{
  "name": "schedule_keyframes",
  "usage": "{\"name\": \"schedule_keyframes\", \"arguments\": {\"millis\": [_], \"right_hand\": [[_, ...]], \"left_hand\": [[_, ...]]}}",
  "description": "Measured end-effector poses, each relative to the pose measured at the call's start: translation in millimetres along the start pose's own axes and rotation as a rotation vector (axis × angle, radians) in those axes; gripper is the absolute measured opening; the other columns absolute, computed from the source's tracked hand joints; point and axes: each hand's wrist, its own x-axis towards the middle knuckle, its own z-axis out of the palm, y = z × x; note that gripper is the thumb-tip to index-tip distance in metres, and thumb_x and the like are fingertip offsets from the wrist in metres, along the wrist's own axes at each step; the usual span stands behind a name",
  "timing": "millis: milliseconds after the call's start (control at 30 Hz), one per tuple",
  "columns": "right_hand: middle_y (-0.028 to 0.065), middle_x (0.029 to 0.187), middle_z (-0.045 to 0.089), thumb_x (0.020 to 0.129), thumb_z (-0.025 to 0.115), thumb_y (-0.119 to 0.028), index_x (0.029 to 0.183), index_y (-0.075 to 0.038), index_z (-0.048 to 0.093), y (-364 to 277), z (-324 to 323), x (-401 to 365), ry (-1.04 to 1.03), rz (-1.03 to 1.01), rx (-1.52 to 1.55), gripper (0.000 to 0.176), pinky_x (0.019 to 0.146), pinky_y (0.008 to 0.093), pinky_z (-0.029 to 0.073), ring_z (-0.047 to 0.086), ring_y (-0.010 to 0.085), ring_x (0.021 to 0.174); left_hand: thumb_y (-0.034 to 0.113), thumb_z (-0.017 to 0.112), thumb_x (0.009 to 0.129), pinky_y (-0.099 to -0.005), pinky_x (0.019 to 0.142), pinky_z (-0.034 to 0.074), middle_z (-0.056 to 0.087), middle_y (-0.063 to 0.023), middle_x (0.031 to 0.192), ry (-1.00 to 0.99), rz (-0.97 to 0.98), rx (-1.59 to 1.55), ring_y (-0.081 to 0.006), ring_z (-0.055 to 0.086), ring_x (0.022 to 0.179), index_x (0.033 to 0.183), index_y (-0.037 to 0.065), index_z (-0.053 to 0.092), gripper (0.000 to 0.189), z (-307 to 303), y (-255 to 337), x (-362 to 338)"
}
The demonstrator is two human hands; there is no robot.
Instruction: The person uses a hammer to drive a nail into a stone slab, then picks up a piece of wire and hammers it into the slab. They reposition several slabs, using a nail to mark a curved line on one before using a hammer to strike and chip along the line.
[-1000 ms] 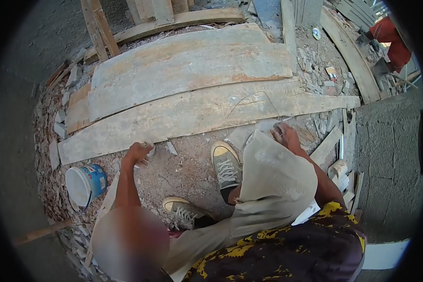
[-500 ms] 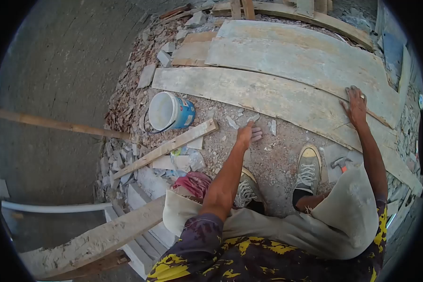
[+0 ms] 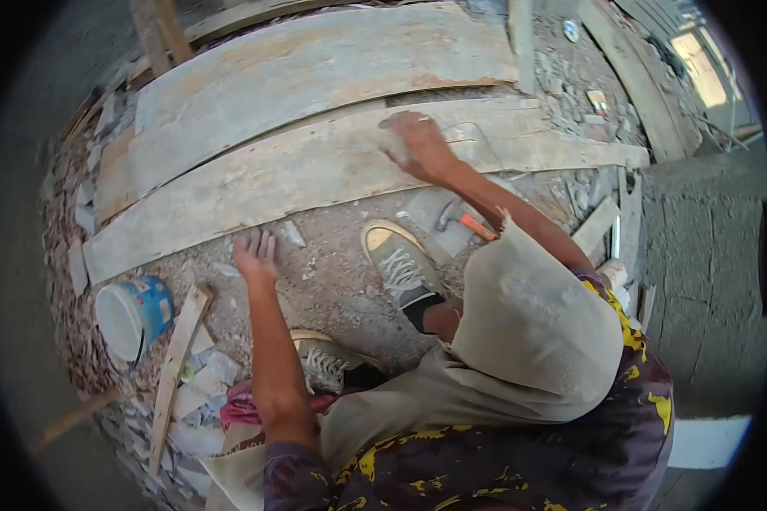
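A long pale wooden plank (image 3: pixel 315 175) lies across the rubble in front of me. My right hand (image 3: pixel 423 146) is over its upper surface, thumb and fingers apart, somewhat smeared by motion. Beside that hand a thin bent wire (image 3: pixel 473 128) rests on the wood. My left hand (image 3: pixel 256 255) is at the plank's near edge, fingers stretched and slightly spread, with nothing in it. Below the plank, near my right shoe (image 3: pixel 400 264), lies a hammer (image 3: pixel 477 226) with an orange handle.
A wider board (image 3: pixel 315 72) lies behind the plank. To the left stand a blue and white bucket (image 3: pixel 158 307) and a wooden batten (image 3: pixel 177 375). A pink cloth (image 3: pixel 240 404) is by my left leg. Broken rubble covers the ground; a rough wall (image 3: pixel 699 281) rises at right.
My view has turned to the right, so the boards, bucket and hammer appear further left. My right hand has shifted along the plank. My left hand now reaches its near edge.
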Motion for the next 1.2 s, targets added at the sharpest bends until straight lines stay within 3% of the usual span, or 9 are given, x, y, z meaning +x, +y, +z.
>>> {"name": "schedule_keyframes", "arguments": {"millis": [167,400,600,733,833,900,1000,1133,1200], "right_hand": [[0.0152,0.127,0.051,0.086,0.064,-0.031,0.122,-0.010,0.057,-3.2,6.3,-93.2,-0.223,0.122,-0.071,0.042,0.103,0.0523,0.032,0.045,0.0320,0.124],[0.0135,0.130,0.048,0.082,0.066,-0.025,0.125,-0.011,0.055,14.2,9.2,-134.7,-0.186,0.208,-0.042,0.047,0.104,0.0513,0.030,0.042,0.0337,0.126],[0.0134,0.121,0.051,0.079,0.069,-0.018,0.119,-0.009,0.056,34.4,-33.7,-146.7,0.368,0.566,-0.285,0.043,0.091,0.0476,0.037,0.048,0.0339,0.112],[0.0144,0.114,0.054,0.079,0.070,-0.016,0.116,-0.007,0.056,67.4,-42.3,-171.4,0.488,0.676,-0.308,0.041,0.088,0.0464,0.038,0.050,0.0347,0.106],[0.0131,0.107,0.057,0.080,0.069,-0.018,0.111,-0.006,0.057,66.4,-32.9,-189.6,0.429,0.722,0.013,0.035,0.088,0.0448,0.039,0.053,0.0339,0.103],[0.0112,0.100,0.057,0.082,0.068,-0.023,0.105,-0.007,0.058,40.8,-25.8,-206.0,0.000,0.489,0.006,0.030,0.089,0.0476,0.037,0.056,0.0313,0.098],[0.0105,0.097,0.057,0.083,0.067,-0.030,0.102,-0.008,0.059,20.3,-19.6,-229.9,-0.238,0.360,-0.267,0.031,0.091,0.0533,0.033,0.058,0.0299,0.096],[0.0079,0.093,0.055,0.082,0.066,-0.024,0.102,-0.011,0.059,12.6,-20.3,-240.3,-0.135,0.478,-0.243,0.026,0.097,0.0580,0.027,0.060,0.0268,0.095],[0.0083,0.093,0.055,0.081,0.068,-0.026,0.104,-0.008,0.058,13.9,-26.9,-237.8,-0.303,0.574,-0.256,0.030,0.102,0.0596,0.024,0.062,0.0267,0.094]], "left_hand": [[0.033,0.058,0.092,-0.0471,0.109,0.040,0.025,-0.0247,0.150,-0.053,0.017,-0.046,-0.0397,0.039,0.133,0.150,0.001,-0.003,0.090,-5.0,19.2,27.7],[0.026,0.060,0.092,-0.0487,0.112,0.036,0.023,-0.0240,0.150,-0.157,0.002,-0.091,-0.0391,0.033,0.137,0.149,0.000,0.009,0.081,-6.9,13.9,37.1],[0.024,0.059,0.093,-0.0507,0.112,0.035,0.024,-0.0246,0.150,-0.097,-0.076,-0.149,-0.0403,0.031,0.137,0.144,-0.001,0.023,0.067,4.7,8.0,27.4],[0.027,0.058,0.094,-0.0525,0.111,0.036,0.029,-0.0248,0.148,-0.172,-0.162,-0.123,-0.0403,0.034,0.136,0.138,-0.002,0.034,0.057,5.0,2.4,34.7],[0.027,0.057,0.095,-0.0522,0.109,0.038,0.037,-0.0224,0.144,-0.183,-0.176,-0.084,-0.0400,0.038,0.133,0.134,-0.002,0.039,0.051,21.4,-5.6,18.4],[0.027,0.057,0.095,-0.0523,0.109,0.039,0.039,-0.0226,0.142,-0.233,-0.198,-0.079,-0.0399,0.039,0.132,0.132,-0.002,0.040,0.050,11.0,-9.8,35.9],[0.025,0.057,0.096,-0.0517,0.108,0.041,0.044,-0.0231,0.136,-0.250,-0.269,-0.064,-0.0385,0.044,0.128,0.129,-0.004,0.043,0.046,22.4,-18.7,32.3],[0.021,0.062,0.094,-0.0507,0.105,0.044,0.047,-0.0217,0.134,-0.179,-0.195,-0.107,-0.0347,0.047,0.125,0.129,-0.002,0.045,0.045,25.5,-15.0,39.4],[0.021,0.063,0.093,-0.0510,0.105,0.044,0.048,-0.0185,0.133,-0.149,-0.147,-0.111,-0.0339,0.047,0.125,0.128,0.000,0.048,0.044,33.0,-19.4,39.0]]}}
